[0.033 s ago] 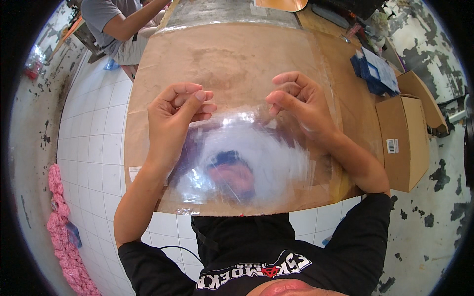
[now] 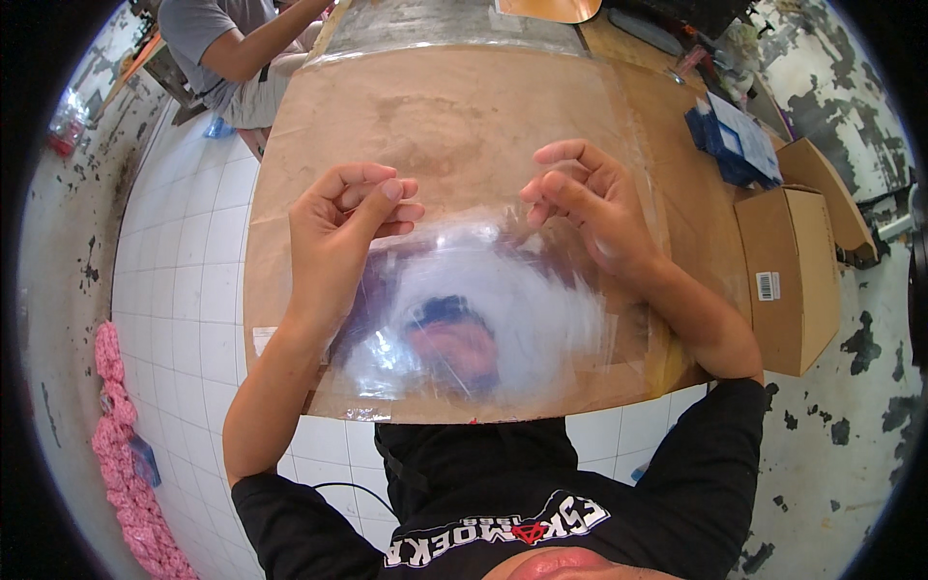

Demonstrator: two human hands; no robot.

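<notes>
Both of my hands are raised over the near half of a brown-covered table (image 2: 503, 97), a short gap between them. My left hand (image 2: 348, 208) has curled fingers, with the thumb pressed against the bent index and middle fingers. Opposite it, my right hand (image 2: 590, 198) is half curled, its thumb lying against the inner fingers and the index finger raised apart. What either hand pinches, if anything, I cannot make out. Below them a glossy clear plastic sheet (image 2: 541, 329) covers the table's near part, bright with reflections.
An open cardboard box (image 2: 788, 280) stands at the table's right side. Blue packs with a pale top (image 2: 735, 140) lie by the right edge. A person in grey (image 2: 232, 58) sits beyond the table's far left. Pink bundled material (image 2: 121, 454) rests along the left wall.
My right thumb has shifted slightly back, away from the fingertips. The left hand and the things around are unchanged.
</notes>
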